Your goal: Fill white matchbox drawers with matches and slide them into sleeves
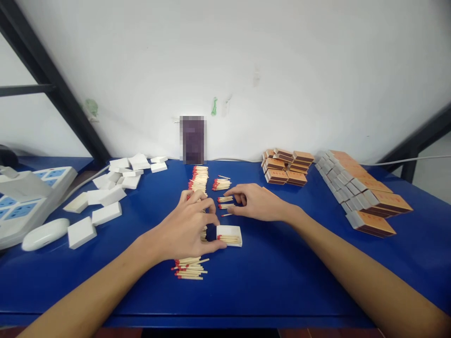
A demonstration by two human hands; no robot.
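Observation:
A small white matchbox tray (235, 230) lies on the blue table, with several red-tipped matches (229, 239) along its near side. My left hand (186, 220) has its thumb at the tray's near left corner and its index finger by the far left corner, gripping that end. The same hand covers part of a long row of matches (200, 174). Just beyond the tray, my right hand (255, 202) curves beside small groups of matches (225, 199), thumb and index finger apart. A separate bunch of matches (221, 184) lies beyond its fingertips.
More loose matches (190, 270) lie nearest me. White trays (107, 213) are scattered at left, beside a power strip (38, 197) and a white rounded object (45, 234). Orange matchboxes (287, 166) are stacked at the back, with a larger stack (369, 188) at right.

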